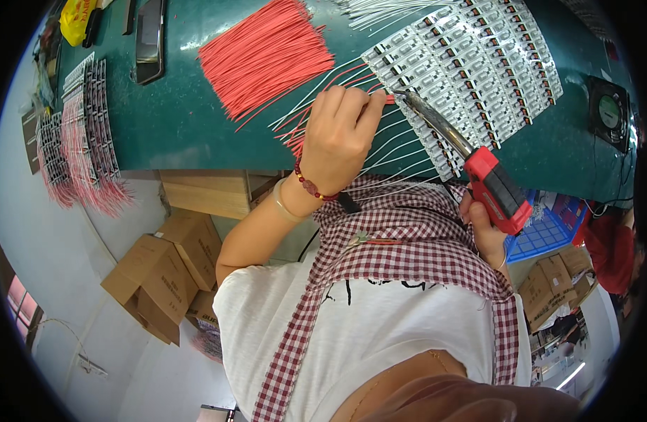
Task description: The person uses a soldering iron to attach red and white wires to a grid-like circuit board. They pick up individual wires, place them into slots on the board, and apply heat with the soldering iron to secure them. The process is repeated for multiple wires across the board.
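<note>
My left hand (337, 133) is closed in a pinch on red wires (293, 143), whose tips stick out past the fingers at the near left edge of a panel of small circuit boards (471, 70). My right hand (484, 228) grips a soldering iron (496, 186) by its red and black handle. The iron's metal tip meets the panel's edge just right of my left fingertips. White wires (401, 151) trail from that edge toward me, some under my left hand. The exact joint at the tip is too small to make out.
A pile of cut red wires (264, 56) lies on the green table (169, 133), with white wires (387, 10) behind it. Finished-looking wired boards (88, 133) stack at the left, near a phone (150, 42). A black fan-like device (609, 112) sits far right; cardboard boxes (158, 274) stand below.
</note>
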Tool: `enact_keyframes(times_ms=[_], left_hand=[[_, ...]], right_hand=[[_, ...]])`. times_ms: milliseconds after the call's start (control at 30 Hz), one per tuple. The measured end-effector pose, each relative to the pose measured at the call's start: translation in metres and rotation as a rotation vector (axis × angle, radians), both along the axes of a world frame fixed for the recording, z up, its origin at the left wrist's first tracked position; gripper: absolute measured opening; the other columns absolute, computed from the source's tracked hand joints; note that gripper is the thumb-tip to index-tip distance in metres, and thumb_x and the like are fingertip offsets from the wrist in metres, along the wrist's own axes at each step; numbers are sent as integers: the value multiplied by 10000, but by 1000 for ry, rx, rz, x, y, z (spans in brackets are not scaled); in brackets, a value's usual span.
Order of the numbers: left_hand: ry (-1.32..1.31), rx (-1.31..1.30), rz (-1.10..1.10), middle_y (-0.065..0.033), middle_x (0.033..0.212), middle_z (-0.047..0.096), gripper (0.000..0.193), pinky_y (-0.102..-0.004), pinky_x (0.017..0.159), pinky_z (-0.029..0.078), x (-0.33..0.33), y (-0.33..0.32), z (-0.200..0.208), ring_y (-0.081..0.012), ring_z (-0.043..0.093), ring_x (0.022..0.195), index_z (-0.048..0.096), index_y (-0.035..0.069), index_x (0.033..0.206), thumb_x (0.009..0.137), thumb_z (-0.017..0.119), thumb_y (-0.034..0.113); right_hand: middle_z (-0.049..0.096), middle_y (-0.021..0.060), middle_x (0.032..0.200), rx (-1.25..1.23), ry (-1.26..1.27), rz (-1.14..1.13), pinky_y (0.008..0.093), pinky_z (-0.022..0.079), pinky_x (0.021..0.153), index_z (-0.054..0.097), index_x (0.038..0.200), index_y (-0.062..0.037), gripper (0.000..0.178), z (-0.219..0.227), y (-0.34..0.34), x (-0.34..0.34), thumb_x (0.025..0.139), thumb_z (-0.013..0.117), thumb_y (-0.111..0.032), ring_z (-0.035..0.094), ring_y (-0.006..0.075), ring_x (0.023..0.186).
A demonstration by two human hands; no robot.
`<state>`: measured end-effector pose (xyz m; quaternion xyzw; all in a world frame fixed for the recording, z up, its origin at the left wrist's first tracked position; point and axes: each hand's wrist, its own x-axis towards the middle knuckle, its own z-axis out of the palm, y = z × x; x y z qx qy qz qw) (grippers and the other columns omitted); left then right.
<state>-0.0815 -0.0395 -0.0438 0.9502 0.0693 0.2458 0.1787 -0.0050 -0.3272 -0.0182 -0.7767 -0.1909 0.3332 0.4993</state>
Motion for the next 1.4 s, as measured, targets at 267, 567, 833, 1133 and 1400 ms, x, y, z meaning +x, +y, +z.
enact_keyframes(times_ms=[267, 567, 833, 1133, 1400], left_hand=[[-4, 11, -9, -39, 799, 552, 263, -314, 633, 413, -2, 0, 1, -191, 498, 698, 710, 11, 999, 739, 672, 6], [0, 2, -3, -43, 787, 538, 261, -319, 621, 404, -2, -1, 0, -195, 499, 694, 709, 4, 994, 735, 673, -7], [-4, -5, -2, -43, 780, 530, 272, -320, 620, 404, -2, -1, -3, -197, 498, 692, 707, 4, 992, 725, 672, -38], [11, -4, 5, -50, 790, 527, 283, -328, 630, 407, -1, -2, -2, -205, 498, 701, 699, 11, 1001, 724, 665, -41], [29, -7, 26, -55, 793, 532, 240, -331, 638, 411, 1, -2, 0, -213, 504, 707, 692, 11, 975, 740, 672, -34]], right_hand=[[545, 41, 668, -22, -35, -12, 244, 374, 506, 577, 791, -10, 343, 1, 10, -2, 912, 636, -325, 476, 97, 554], [569, 64, 727, -25, -138, 59, 244, 383, 515, 517, 1200, 24, 448, -13, -12, -4, 929, 642, -310, 480, 98, 577], [689, 111, 876, -48, -199, 58, 320, 511, 660, 701, 984, -27, 188, -6, -3, 2, 810, 721, -96, 674, 238, 754], [604, 69, 751, -28, -152, 55, 260, 421, 567, 582, 1144, 10, 379, -7, -5, -1, 896, 658, -267, 542, 132, 631], [696, 79, 858, -35, -92, 25, 317, 517, 684, 702, 987, -28, 155, 1, -1, 1, 860, 678, -114, 670, 202, 757]])
